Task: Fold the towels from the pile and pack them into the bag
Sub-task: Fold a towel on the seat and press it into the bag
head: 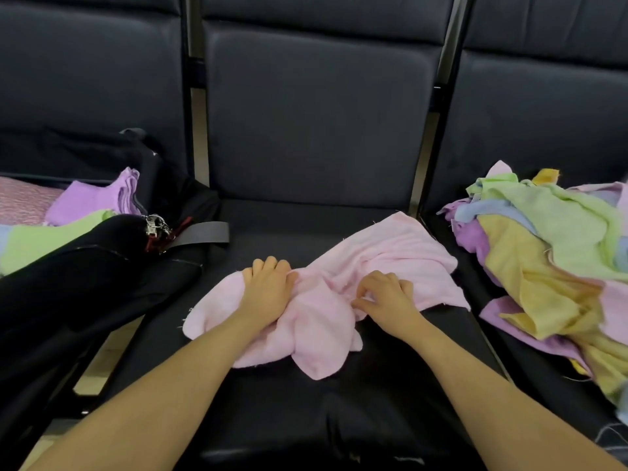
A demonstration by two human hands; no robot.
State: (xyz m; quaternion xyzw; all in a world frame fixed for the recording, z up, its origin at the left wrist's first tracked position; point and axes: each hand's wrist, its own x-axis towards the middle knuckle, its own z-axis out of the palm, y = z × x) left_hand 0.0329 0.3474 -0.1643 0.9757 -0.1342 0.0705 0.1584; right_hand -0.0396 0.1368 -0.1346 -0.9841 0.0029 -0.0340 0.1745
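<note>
Far left, on the left seat (85, 73): black bag (102, 266), lying open, zipper pulls (154, 226) and a grey strap (204, 234) at its near right corner. Inside the bag: folded purple towel (98, 198) toward the back, folded green towel (44, 237) in front of it, a pink patterned fabric (20, 200) at the far-left edge.

Centre, on the middle seat (316, 130): pink towel (339, 300), crumpled, unfolded, spread from centre-left toward the right seat edge, one corner reaching up and to the right.

Left hand (268, 287): placed on the left part of the pink towel, knuckles up, fingers curled down into the fabric, gripping a bunched fold.

Right hand (384, 294): placed on the towel just right of centre, fingertips drawn together, pinching a ridge of fabric. Both hands near each other, not touching, separated by a raised fold of towel. Both forearms bare, extending from the lower edge of the view.

Right, on the right seat (543, 107): pile of towels (550, 266), unfolded, loosely heaped; green on top, yellow and blue beneath, purple and pink at the edges. Pile well apart from the bag, close to the right edge of the pink towel, not touching it.
</note>
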